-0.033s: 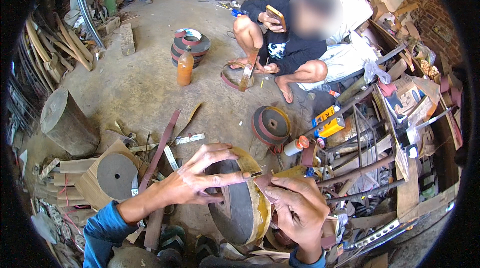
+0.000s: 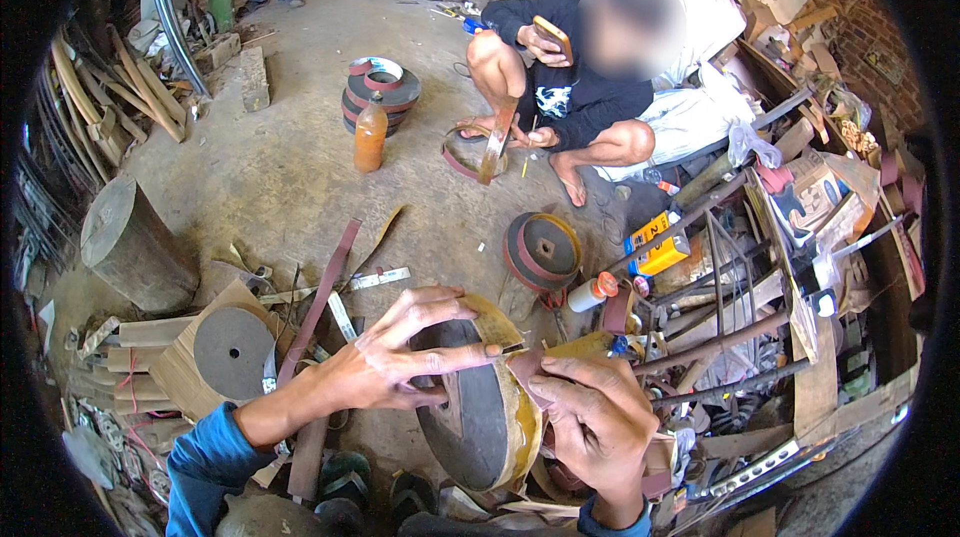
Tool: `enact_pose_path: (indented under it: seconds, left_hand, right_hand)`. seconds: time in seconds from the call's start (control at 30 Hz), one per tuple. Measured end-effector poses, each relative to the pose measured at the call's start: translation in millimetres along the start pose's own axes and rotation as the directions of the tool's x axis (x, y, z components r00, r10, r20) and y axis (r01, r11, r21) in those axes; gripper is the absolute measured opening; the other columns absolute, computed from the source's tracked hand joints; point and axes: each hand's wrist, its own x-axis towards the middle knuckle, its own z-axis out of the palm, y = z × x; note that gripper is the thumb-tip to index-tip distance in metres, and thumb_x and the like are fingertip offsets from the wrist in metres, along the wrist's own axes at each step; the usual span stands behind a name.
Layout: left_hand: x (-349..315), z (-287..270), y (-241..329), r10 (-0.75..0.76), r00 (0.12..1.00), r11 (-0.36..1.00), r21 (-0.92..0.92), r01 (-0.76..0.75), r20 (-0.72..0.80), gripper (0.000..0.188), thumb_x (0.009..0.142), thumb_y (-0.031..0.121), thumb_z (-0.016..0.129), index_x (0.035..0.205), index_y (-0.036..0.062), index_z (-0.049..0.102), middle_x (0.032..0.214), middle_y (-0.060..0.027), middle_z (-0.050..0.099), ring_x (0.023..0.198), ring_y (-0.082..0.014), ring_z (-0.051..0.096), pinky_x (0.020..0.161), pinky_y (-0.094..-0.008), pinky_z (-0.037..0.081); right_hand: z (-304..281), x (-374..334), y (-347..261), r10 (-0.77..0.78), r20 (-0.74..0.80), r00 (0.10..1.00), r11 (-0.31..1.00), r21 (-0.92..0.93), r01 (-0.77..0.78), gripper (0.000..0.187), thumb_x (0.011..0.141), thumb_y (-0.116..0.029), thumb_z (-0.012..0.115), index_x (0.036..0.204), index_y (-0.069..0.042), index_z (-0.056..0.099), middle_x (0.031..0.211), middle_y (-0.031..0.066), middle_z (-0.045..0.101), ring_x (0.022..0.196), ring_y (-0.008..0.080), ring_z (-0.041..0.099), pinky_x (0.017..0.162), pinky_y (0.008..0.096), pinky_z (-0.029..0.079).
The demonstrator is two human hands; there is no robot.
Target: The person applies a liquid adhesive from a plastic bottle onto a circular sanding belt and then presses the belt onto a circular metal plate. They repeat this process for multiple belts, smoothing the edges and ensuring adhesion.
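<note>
In front of me a dark round wheel (image 2: pixel 473 427) stands on edge, its rim coated with something yellowish and glue-like. A band (image 2: pixel 495 322) bends along the rim's upper part. My left hand (image 2: pixel 405 352) grips the wheel's top, index fingertip on the rim and the other fingers over the dark face. At the rim's right side my right hand (image 2: pixel 595 412) pinches the end of a reddish-brown sanding strip (image 2: pixel 527 374) between thumb and fingers. The two hands are close together but apart. The wheel's underside is hidden.
Ahead, a person (image 2: pixel 570 87) squats holding a phone (image 2: pixel 552 37). An orange bottle (image 2: pixel 370 137) stands by stacked wheels (image 2: pixel 395 97). Another wheel (image 2: pixel 540 249), a white bottle (image 2: pixel 592 293) and a yellow can (image 2: pixel 658 245) are near right. Metal frames and scrap crowd the right; a log (image 2: pixel 140 242) stands left.
</note>
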Motion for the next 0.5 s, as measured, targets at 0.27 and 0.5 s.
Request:
enact_pose_path:
  seconds: [0.27, 0.5]
  left_hand:
    - [2.5, -0.2, 0.4, -0.003, 1.000, 1.000, 0.005, 0.003, -0.006, 0.092, 0.058, 0.011, 0.090, 0.141, 0.0323, 0.056, 0.140, -0.0088, 0.046, 0.129, -0.0370, 0.044, 0.107, -0.0483, 0.044]
    - [2.6, 0.4, 0.2, 0.013, 1.000, 1.000, 0.007, -0.013, -0.019, 0.091, 0.059, 0.011, 0.090, 0.140, 0.0322, 0.056, 0.139, -0.0086, 0.047, 0.129, -0.0372, 0.045, 0.107, -0.0488, 0.045]
  right_hand:
    - [1.8, 1.1, -0.9, -0.011, -0.044, 0.999, 1.000, -0.010, 0.010, 0.020, 0.072, 0.003, 0.076, 0.090, -0.005, 0.076, 0.095, 0.0106, 0.073, 0.082, 0.0267, 0.069, 0.073, 0.0354, 0.055]
    - [2.4, 1.4, 0.7, -0.002, -0.036, 0.999, 1.000, 0.031, 0.004, 0.024, 0.071, 0.006, 0.073, 0.092, -0.006, 0.076, 0.093, 0.0102, 0.074, 0.082, 0.0264, 0.069, 0.073, 0.0353, 0.055]
